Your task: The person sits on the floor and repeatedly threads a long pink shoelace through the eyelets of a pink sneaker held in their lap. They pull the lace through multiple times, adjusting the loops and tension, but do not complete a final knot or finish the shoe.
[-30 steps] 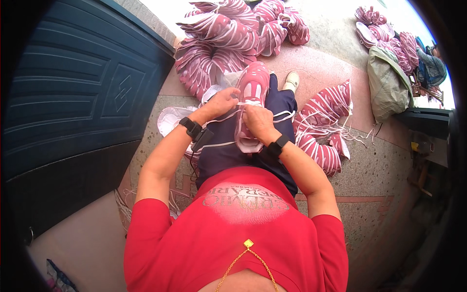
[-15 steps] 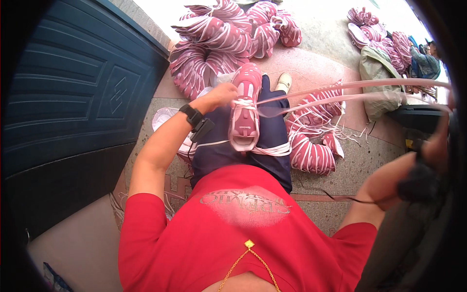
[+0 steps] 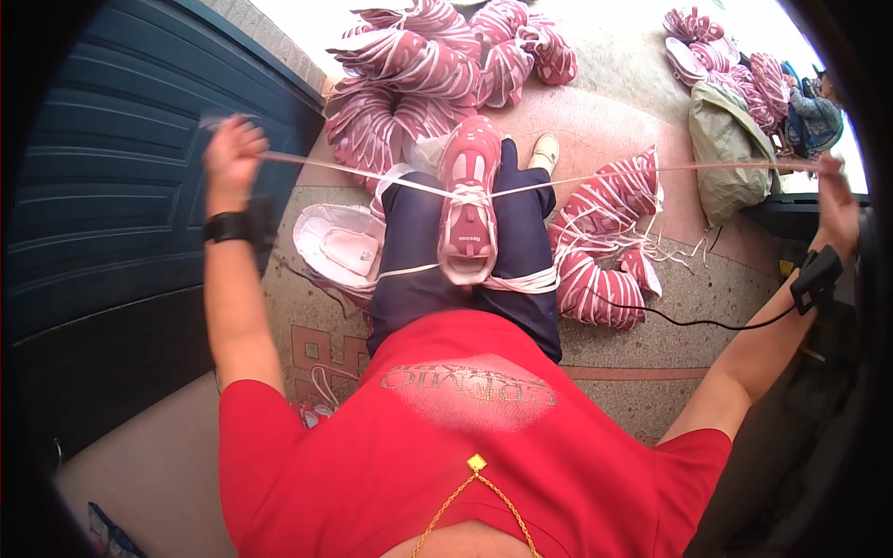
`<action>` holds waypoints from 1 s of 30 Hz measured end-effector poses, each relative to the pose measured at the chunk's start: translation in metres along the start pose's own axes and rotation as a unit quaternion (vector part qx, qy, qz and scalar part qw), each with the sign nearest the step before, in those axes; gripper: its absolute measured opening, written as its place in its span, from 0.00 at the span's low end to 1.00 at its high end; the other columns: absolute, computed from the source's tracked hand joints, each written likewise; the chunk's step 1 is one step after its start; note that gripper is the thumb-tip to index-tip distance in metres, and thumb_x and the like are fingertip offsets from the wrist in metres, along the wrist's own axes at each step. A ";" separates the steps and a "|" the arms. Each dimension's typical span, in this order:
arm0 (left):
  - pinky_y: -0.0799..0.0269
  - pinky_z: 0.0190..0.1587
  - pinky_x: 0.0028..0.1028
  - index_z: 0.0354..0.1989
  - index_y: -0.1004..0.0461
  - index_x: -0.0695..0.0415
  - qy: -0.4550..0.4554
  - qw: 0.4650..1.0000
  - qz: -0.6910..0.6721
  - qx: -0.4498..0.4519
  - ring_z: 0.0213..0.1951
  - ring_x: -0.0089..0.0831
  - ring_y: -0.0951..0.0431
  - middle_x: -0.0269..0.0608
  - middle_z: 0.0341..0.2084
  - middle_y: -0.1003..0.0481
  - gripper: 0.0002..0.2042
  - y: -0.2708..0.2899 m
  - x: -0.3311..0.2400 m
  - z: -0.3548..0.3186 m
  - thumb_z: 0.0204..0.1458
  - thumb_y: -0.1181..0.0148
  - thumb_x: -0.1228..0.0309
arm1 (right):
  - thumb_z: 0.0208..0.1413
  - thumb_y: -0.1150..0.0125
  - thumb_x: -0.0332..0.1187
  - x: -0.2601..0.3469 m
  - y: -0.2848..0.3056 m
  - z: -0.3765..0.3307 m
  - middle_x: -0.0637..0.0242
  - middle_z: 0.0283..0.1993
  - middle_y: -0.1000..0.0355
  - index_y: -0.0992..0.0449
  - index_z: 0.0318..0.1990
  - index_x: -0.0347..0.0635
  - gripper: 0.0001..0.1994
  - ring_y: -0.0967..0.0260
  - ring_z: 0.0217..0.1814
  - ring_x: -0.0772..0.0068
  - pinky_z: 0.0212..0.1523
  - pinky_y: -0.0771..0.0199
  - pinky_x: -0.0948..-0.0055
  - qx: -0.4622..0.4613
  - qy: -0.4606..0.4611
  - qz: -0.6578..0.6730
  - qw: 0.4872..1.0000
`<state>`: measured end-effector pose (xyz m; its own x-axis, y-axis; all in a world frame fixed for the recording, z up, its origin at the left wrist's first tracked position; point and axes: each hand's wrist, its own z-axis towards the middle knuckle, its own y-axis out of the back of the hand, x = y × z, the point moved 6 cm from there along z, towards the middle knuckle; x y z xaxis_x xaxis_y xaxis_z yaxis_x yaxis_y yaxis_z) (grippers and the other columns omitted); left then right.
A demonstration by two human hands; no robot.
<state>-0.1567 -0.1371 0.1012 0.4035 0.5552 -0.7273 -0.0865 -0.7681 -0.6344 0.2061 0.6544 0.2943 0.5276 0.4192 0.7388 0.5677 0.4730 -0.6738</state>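
A pink sneaker upper point(image 3: 468, 232) lies lengthwise on my thighs, its opening toward me. A pale shoelace point(image 3: 353, 170) runs from its eyelets out to both sides, pulled nearly straight. My left hand point(image 3: 234, 156) is raised at the left with closed fingers gripping one end of the lace, a little blurred. Far out at the right edge, my right hand point(image 3: 839, 209) is closed on the other end. White laces point(image 3: 526, 282) lie across my thighs by the upper's opening.
Strung bundles of pink uppers point(image 3: 391, 84) are heaped ahead, with another bundle point(image 3: 605, 296) by my right leg. Loose uppers point(image 3: 339, 246) lie at my left. A dark blue door point(image 3: 139, 158) stands on the left. Far right are a pale sack point(image 3: 730, 153) and another person point(image 3: 817, 121).
My left hand has moved from beside the upper out to the left with a lace end. The lace at the right has gone from a loose double strand to one taut line.
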 end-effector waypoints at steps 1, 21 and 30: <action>0.54 0.18 0.22 0.23 0.43 0.52 -0.054 0.991 0.021 -0.123 0.15 0.20 0.52 0.28 0.14 0.53 0.11 0.051 -0.042 -0.013 0.59 0.57 0.74 | 0.55 0.63 0.30 -0.018 0.042 0.005 0.62 0.31 0.45 0.40 0.35 0.34 0.08 0.48 0.36 0.69 0.40 0.44 0.66 -0.055 -0.025 0.086 0.994; 0.34 0.28 0.19 0.35 0.27 0.59 0.268 0.853 0.432 0.122 0.24 0.18 0.31 0.29 0.24 0.28 0.11 -0.070 0.263 -0.069 0.59 0.49 0.64 | 0.53 0.46 0.31 -0.469 -0.025 -0.274 0.55 0.50 0.30 0.26 0.33 0.37 0.07 0.36 0.55 0.56 0.54 0.38 0.60 0.350 0.110 -0.663 0.653; 0.32 0.34 0.20 0.40 0.25 0.64 0.146 0.819 0.532 0.155 0.29 0.19 0.28 0.34 0.27 0.24 0.11 -0.059 0.265 -0.079 0.56 0.47 0.70 | 0.47 0.46 0.31 -0.477 -0.048 -0.288 0.65 0.48 0.29 0.24 0.34 0.42 0.08 0.37 0.56 0.65 0.50 0.43 0.61 0.348 0.191 -0.708 0.585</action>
<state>0.0269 0.0301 -0.0335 0.1468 -0.5118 -0.8465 -0.7400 -0.6246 0.2494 0.1094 0.2091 -0.0293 0.0187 -0.9140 0.4053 0.2815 0.3938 0.8750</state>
